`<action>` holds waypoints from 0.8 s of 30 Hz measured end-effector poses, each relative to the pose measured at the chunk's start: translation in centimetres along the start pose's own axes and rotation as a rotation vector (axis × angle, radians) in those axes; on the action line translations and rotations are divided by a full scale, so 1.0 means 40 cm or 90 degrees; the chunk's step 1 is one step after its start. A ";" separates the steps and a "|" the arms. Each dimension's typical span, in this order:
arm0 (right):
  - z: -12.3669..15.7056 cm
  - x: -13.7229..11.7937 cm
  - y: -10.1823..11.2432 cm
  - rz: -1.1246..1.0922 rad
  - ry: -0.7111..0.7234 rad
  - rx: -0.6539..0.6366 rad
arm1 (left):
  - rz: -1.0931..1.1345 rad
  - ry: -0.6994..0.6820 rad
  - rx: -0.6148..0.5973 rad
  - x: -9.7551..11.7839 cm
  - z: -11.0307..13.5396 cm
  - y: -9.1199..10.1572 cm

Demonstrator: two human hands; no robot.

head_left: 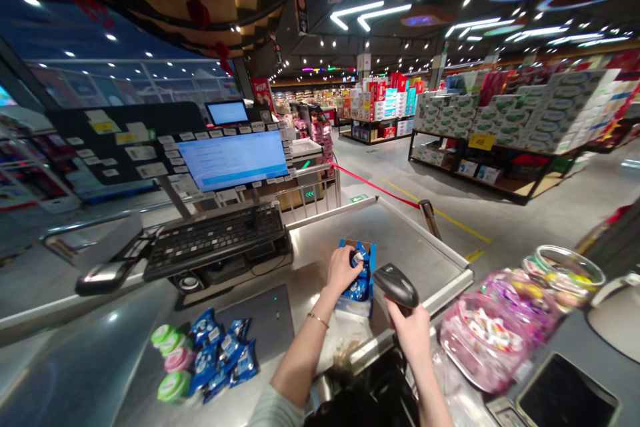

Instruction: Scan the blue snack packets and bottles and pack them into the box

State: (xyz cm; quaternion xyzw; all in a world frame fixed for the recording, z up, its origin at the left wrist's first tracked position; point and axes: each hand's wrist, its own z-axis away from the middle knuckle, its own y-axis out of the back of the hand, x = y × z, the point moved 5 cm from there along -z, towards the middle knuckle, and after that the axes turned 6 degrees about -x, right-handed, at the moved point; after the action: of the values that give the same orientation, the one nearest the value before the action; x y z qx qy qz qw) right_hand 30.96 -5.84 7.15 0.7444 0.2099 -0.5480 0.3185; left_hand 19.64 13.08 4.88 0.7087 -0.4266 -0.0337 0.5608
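My right hand [411, 330] grips the handle of a black barcode scanner [397, 283], its head tilted toward the small blue box. With its fingers curled, my left hand [343, 270] is at that open blue box [371, 280], closed on a small blue packet [358, 256] near the box's far end. More blue packets [356, 290] lie inside the box. On the counter to the left, a pile of similar blue packets [220, 353] rests beside several small round tubs [175, 383] with green or pink lids.
A keyboard [215, 237] and a lit monitor [235, 159] stand at the left. Pink tubs of sweets [487, 333], a glass jar [567, 270] and a dark-screened device [567, 393] sit at the right. A metal rim [425, 230] edges the counter. Stacked goods [520, 113] stand beyond.
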 end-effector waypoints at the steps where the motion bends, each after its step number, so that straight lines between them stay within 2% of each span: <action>1: 0.002 -0.002 -0.002 0.002 -0.003 -0.028 | 0.032 0.015 0.025 0.002 0.022 0.013; 4: 0.017 -0.013 -0.010 0.028 0.004 -0.105 | 0.073 0.018 0.089 0.004 0.098 0.062; 7: 0.044 -0.035 -0.027 0.093 0.042 -0.178 | 0.022 -0.017 0.137 0.002 0.180 0.125; 10: 0.080 -0.059 -0.058 0.180 0.085 -0.258 | -0.050 -0.022 0.158 -0.014 0.251 0.186; 13: 0.120 -0.080 -0.093 0.263 0.120 -0.305 | -0.090 -0.006 0.163 -0.037 0.305 0.233; 17: 0.165 -0.104 -0.128 0.322 0.150 -0.329 | -0.114 -0.002 0.162 -0.062 0.353 0.267; 24: 0.196 -0.122 -0.155 0.378 0.189 -0.344 | -0.122 0.014 0.159 -0.078 0.388 0.285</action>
State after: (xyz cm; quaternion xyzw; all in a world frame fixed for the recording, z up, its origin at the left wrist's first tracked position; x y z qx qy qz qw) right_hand 19.98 -6.81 8.74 0.7328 0.1665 -0.2451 0.6126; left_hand 3.05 3.11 7.20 0.8107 -0.3518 -0.0259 0.4672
